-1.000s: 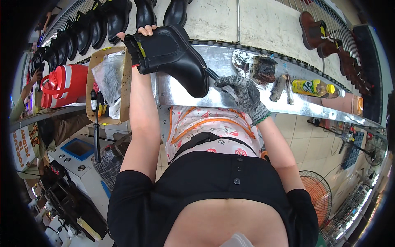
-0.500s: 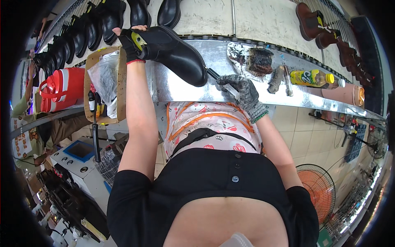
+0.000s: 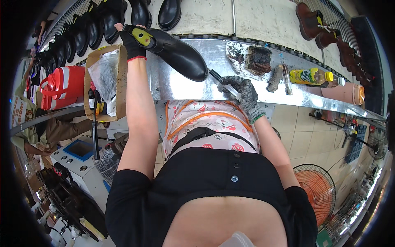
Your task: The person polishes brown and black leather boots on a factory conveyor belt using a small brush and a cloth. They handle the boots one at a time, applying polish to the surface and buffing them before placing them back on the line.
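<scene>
My left hand (image 3: 135, 46), in a black fingerless glove with a red cuff, is closed on the top end of a black leather boot (image 3: 175, 55). The boot is tilted above the metal ledge, its toe toward my right hand, and a yellow-green insert shows in its opening. A grey knitted glove covers my right hand (image 3: 243, 95), which grips a slim pen-like tool (image 3: 230, 88) with a black end and pale barrel. The black end is right beside the boot's toe; whether it touches cannot be made out.
Black boots (image 3: 96, 24) line the conveyor at the far left; brown boots (image 3: 306, 22) stand far right. On the metal ledge (image 3: 189, 91) lie a dark-stained pad (image 3: 258, 61), a yellow-labelled bottle (image 3: 308, 77) and a grey roll (image 3: 274, 79). A cardboard box (image 3: 122, 88) and red cooler (image 3: 68, 84) sit left.
The boot has rolled in my left hand, so more of its yellow-green insert and upper face me. The toe has risen slightly; my right hand with the tool has barely shifted.
</scene>
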Available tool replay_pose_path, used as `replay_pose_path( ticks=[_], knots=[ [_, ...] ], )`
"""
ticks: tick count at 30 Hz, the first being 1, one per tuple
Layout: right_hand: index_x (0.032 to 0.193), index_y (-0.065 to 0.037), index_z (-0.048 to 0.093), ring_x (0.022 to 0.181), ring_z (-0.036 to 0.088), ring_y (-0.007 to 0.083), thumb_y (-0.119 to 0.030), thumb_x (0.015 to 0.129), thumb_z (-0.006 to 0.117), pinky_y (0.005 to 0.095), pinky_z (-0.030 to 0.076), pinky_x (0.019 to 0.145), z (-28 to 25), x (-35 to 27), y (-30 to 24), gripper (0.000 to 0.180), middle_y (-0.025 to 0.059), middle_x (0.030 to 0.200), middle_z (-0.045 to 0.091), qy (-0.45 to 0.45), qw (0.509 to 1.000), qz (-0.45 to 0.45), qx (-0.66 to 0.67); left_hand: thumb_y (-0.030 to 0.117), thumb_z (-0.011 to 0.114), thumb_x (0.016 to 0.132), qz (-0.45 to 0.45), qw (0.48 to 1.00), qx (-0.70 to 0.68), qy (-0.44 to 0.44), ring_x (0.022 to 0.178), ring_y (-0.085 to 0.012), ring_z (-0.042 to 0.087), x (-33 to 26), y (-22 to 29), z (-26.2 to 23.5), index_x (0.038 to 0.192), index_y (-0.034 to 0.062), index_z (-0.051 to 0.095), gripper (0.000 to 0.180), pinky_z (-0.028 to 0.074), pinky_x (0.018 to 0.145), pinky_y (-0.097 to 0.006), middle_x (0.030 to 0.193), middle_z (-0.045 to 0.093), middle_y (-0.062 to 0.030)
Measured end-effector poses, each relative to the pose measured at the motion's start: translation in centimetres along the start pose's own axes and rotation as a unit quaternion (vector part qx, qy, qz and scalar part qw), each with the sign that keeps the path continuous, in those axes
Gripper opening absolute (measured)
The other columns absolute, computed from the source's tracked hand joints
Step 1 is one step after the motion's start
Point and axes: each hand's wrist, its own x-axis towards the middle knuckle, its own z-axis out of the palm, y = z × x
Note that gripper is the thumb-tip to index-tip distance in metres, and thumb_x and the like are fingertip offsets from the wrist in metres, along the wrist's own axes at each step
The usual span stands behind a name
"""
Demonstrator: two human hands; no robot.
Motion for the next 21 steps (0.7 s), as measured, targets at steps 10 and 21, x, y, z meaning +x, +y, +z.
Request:
replay_pose_path(
  ticks=[10,21],
  knots=[
    [0.109,0.001,0.061,0.085,0.062,0.0178,-0.064,0.09,0.033,0.0291,0.048,0.077,0.1,-0.4,1.7,0.073,0.0109,0.1,0.066,0.028,0.979,0.056,0.193,0.057,0.039,0.092,0.235,0.852,0.45,0.127,0.073,-0.019,0.061,-3.4,-1.3,-1.3,0.094,0.004,0.059,0.057,0.048,0.07,-0.03,0.08,0.064,-0.008],
    [0.104,0.001,0.062,0.062,0.056,0.0124,-0.062,0.091,0.032,0.0192,0.042,0.047,1.1,-1.2,-4.9,0.072,0.0141,0.085,0.064,0.134,0.98,0.064,0.13,0.05,0.055,0.086,0.271,0.745,0.594,0.137,0.077,-0.0234,0.061,-5.2,0.2,5.2,0.096,0.0031,0.055,0.048,0.045,0.071,-0.032,0.081,0.061,-0.0098]
  ],
)
